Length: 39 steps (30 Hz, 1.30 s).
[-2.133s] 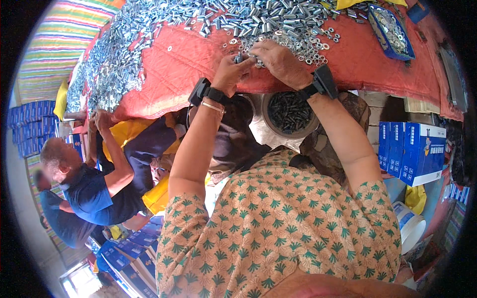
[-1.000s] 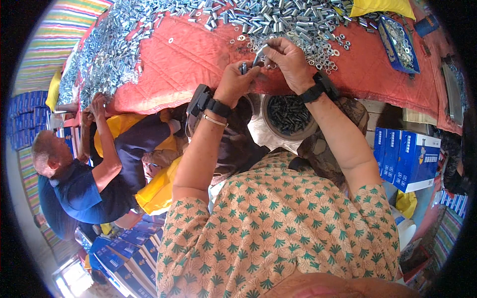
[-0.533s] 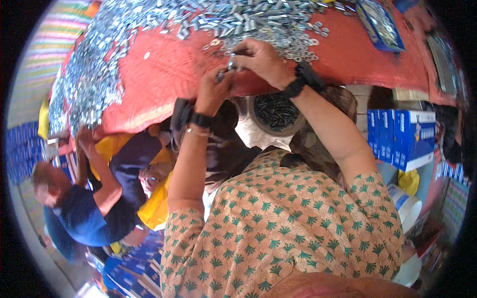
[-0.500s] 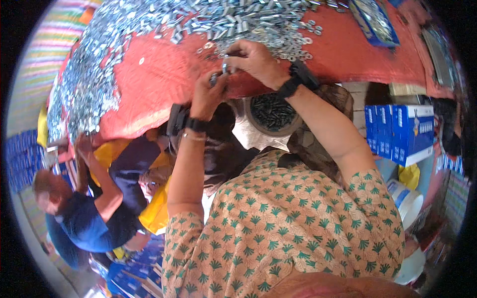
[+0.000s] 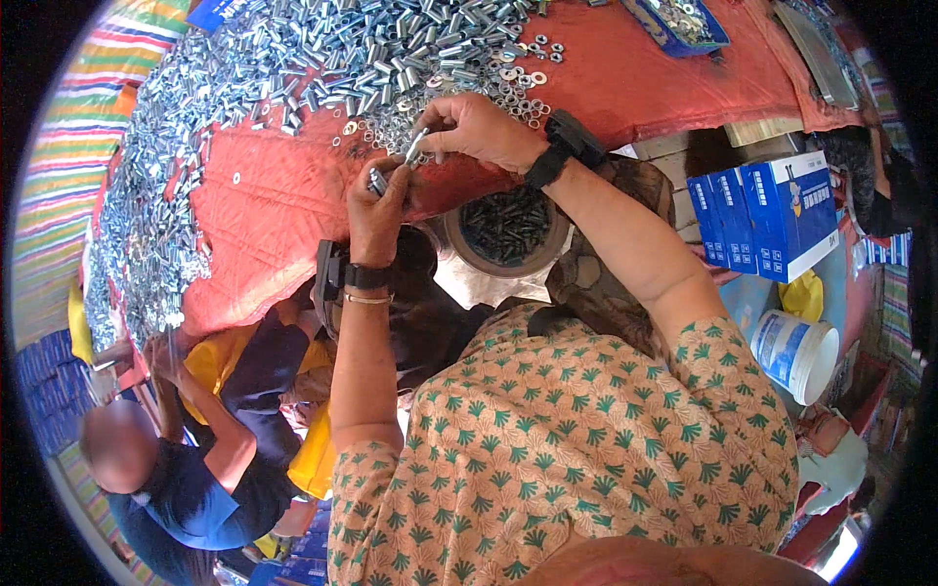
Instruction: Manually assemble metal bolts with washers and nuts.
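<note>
My left hand (image 5: 379, 210) is closed, its fingers curled round small metal sleeves (image 5: 377, 181) whose ends show at the top. Just above and to the right, my right hand (image 5: 487, 135) pinches a slim shiny metal piece (image 5: 417, 146) between thumb and fingers. That piece slants down toward the left thumb and meets it or nearly so. Its exact kind is hard to make out. Loose washers (image 5: 508, 98) lie right beyond the right hand on the red cloth (image 5: 283, 181). Behind them spreads a big heap of silvery metal sleeves (image 5: 391, 49).
A round tub (image 5: 453, 232) of dark bolts stands below the table edge, between my forearms. Blue boxes (image 5: 767, 220) and a white bucket (image 5: 796, 356) are at the right. A blue tray (image 5: 674, 44) of small parts sits far right. Another person (image 5: 186, 479) works at the left.
The view has shifted, so the heap sits farther left. The slim piece in my right hand now tilts toward the left thumb, and the sleeves in my left hand show more plainly.
</note>
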Tool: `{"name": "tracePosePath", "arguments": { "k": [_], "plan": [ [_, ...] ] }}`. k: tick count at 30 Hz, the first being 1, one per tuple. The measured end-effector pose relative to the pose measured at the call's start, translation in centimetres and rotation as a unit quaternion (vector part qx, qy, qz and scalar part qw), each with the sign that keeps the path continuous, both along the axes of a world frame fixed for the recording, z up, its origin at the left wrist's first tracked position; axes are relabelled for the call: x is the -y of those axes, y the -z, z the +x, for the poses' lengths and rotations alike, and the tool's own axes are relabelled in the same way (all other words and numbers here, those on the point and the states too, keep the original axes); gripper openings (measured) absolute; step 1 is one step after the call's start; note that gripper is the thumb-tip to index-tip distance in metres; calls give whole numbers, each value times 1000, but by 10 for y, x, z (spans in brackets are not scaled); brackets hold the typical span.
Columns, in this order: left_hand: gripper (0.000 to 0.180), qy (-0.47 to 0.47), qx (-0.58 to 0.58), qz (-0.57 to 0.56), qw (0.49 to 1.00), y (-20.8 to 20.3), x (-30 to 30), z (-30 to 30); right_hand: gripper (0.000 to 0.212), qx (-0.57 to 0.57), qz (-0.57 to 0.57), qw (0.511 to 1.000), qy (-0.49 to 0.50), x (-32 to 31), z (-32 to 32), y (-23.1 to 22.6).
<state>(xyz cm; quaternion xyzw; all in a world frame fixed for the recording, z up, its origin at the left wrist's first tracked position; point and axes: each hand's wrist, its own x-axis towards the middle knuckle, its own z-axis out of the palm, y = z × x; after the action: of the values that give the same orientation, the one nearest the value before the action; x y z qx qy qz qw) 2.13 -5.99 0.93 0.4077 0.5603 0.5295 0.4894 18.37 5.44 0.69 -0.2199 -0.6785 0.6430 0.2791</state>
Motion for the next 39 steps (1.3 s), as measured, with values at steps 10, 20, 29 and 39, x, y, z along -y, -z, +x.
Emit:
{"name": "tracePosePath", "arguments": {
  "k": [10,20,29,39],
  "plan": [
    [19,76,61,-45,994,6,-4,28,18,49,57,997,-35,-1,38,-9],
    [19,91,162,-71,980,16,-15,27,19,102,168,981,-6,-2,50,-11],
    [15,70,183,-49,979,12,-18,40,14,293,456,781,309,-55,107,23],
    [18,87,246,-63,963,21,-21,53,15,156,155,947,234,-14,79,-18]
  ]
}}
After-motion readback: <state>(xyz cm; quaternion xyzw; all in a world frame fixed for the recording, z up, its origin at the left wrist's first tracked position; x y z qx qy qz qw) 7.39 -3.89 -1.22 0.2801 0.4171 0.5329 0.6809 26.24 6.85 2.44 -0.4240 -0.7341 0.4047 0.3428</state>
